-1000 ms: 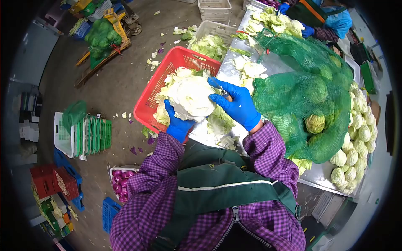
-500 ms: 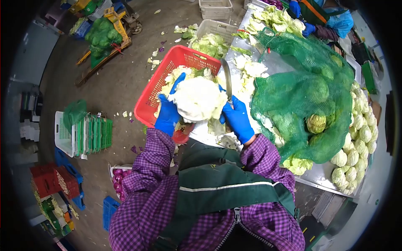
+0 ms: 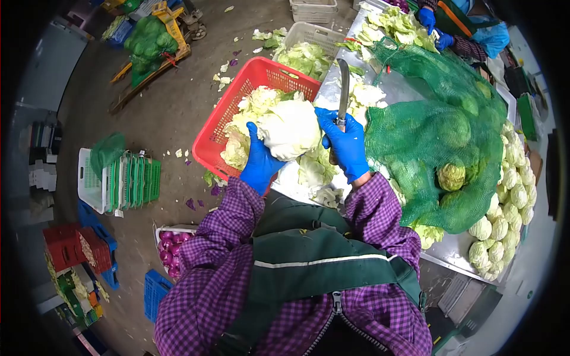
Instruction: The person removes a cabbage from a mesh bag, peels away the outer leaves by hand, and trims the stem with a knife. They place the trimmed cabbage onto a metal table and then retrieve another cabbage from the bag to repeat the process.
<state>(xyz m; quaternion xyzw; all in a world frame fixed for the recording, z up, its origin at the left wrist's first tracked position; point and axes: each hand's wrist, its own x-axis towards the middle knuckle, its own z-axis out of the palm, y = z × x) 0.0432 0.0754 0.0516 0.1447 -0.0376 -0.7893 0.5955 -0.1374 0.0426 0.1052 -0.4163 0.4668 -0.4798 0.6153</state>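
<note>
A pale, trimmed cabbage (image 3: 291, 130) rests in my left hand (image 3: 259, 161), with the gloved thumb along its left side and the palm under it. My right hand (image 3: 347, 145), also in a blue glove, is closed round the handle of a knife (image 3: 344, 89). Its curved blade points up and away from me, to the right of the cabbage. Behind the cabbage is a red basket (image 3: 205, 127) holding loose cabbage leaves (image 3: 237, 145). More leaves lie on the metal table (image 3: 288, 184) below my hands.
A green mesh sack (image 3: 409, 130) of cabbages spreads over the table's right side. Trimmed cabbages (image 3: 499, 222) are piled beyond it. A pale crate (image 3: 320, 37) with leaves stands behind the red basket. Across the table, a co-worker's gloved hands (image 3: 436, 29) show. Purple onions (image 3: 170, 249) sit lower left.
The cabbage has turned and shifted slightly right in my left hand. My right hand has come away from it, moving the knife up and to the right.
</note>
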